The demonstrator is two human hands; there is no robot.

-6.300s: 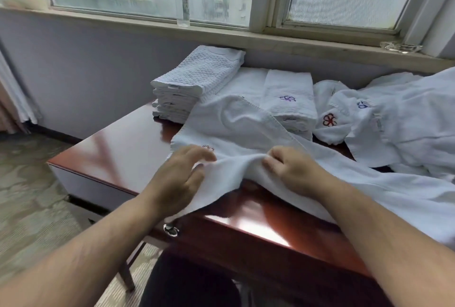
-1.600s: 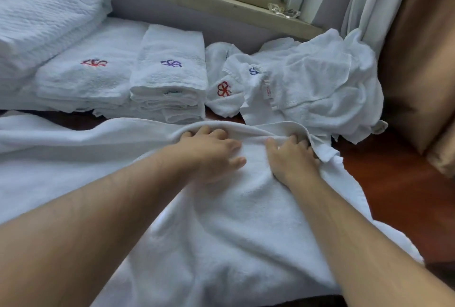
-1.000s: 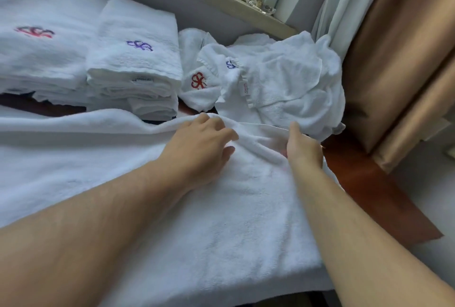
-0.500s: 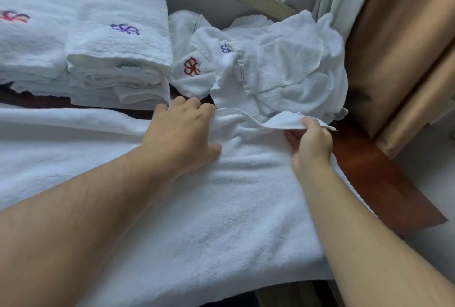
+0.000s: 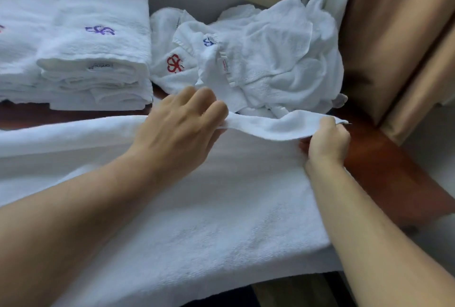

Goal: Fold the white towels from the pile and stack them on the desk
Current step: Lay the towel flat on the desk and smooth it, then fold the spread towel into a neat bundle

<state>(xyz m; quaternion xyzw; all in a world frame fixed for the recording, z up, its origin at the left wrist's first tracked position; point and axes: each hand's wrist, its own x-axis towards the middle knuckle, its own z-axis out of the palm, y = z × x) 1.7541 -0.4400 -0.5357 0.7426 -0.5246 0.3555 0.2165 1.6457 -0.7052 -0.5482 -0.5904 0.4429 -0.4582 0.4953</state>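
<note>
Head view: both hands [image 5: 177,132] [image 5: 326,141] pinch towel [image 5: 221,208] edge on desk [image 5: 384,164]

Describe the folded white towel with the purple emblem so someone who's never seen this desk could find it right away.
Start at the reddish-brown wooden desk under the window sill. Left of the crumpled pile of white towels sits a stack of folded white towels; the folded white towel with the purple emblem tops it, the only neatly folded towel showing purple embroidery.

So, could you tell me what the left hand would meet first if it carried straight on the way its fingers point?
Probably the unfolded pile of towels: the left hand points up and to the right, straight at its near edge. Depth is unclear, so it may pass over the lifted towel edge first.
</note>
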